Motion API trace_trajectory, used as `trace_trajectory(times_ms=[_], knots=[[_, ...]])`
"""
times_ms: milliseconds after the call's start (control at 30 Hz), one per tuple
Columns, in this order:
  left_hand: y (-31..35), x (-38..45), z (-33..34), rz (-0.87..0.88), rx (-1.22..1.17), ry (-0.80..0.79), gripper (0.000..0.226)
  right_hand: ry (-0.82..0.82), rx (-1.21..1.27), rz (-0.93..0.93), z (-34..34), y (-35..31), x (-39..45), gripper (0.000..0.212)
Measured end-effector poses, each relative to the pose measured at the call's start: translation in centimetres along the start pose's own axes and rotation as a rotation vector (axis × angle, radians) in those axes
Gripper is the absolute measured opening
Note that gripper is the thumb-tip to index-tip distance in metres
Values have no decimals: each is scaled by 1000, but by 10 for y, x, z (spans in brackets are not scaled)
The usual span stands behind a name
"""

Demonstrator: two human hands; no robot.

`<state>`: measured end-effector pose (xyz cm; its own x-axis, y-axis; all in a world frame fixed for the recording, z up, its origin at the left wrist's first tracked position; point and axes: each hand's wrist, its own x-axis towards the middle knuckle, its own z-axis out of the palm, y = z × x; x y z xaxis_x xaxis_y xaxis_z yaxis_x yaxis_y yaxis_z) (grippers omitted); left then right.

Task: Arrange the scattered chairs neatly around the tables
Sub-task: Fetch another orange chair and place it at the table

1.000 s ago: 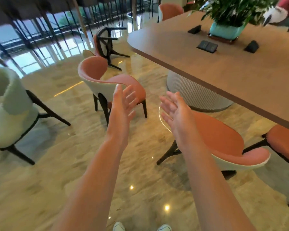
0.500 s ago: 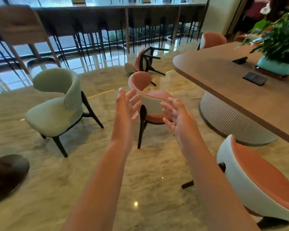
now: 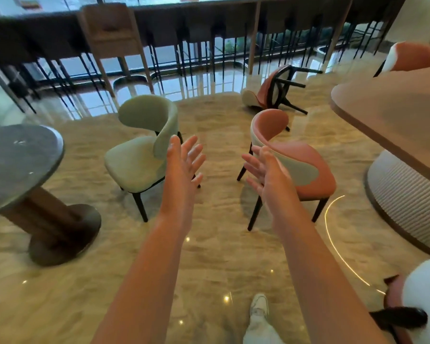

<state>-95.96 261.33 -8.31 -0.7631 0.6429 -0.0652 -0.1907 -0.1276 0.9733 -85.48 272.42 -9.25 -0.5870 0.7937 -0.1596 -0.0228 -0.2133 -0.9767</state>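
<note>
**Five chairs in view, one overturned; both hands free**

Nearest: a white shoe (image 3: 259,304) on the polished stone floor (image 3: 60,294), and at the lower right edge a pink-and-white chair (image 3: 423,294), only partly in frame.

Next: left hand (image 3: 184,165) and right hand (image 3: 266,172), both raised with fingers spread apart, holding nothing, touching no chair. Bare floor runs between and beneath the forearms.

Middle: green chair (image 3: 139,155), upright, just beyond the left hand, its seat turned toward the round dark table (image 3: 18,160) at left, with open floor between them. Pink chair (image 3: 296,160), upright, just behind the right hand, apart from the long wooden table (image 3: 395,112) and its ribbed base (image 3: 407,194). A clear lane of floor separates the two chairs.

Farther: overturned pink chair (image 3: 271,90) lying on its side, legs pointing right, off the long table's rounded end.

Farthest: another pink chair (image 3: 415,57) at the table's far edge; a row of bar stools (image 3: 114,40) under a counter by the windows.
</note>
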Motion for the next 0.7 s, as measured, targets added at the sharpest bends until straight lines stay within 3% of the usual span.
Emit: trace_trajectory(times_ms=[467, 600, 700], knots=[[-1, 166, 63, 19, 38, 184, 65, -180, 9, 35, -3, -31, 206, 46], [4, 203, 60, 64, 36, 222, 75, -236, -16, 31, 10, -36, 246, 44], [2, 242, 52, 31, 6, 253, 67, -260, -37, 47, 27, -34, 279, 34]])
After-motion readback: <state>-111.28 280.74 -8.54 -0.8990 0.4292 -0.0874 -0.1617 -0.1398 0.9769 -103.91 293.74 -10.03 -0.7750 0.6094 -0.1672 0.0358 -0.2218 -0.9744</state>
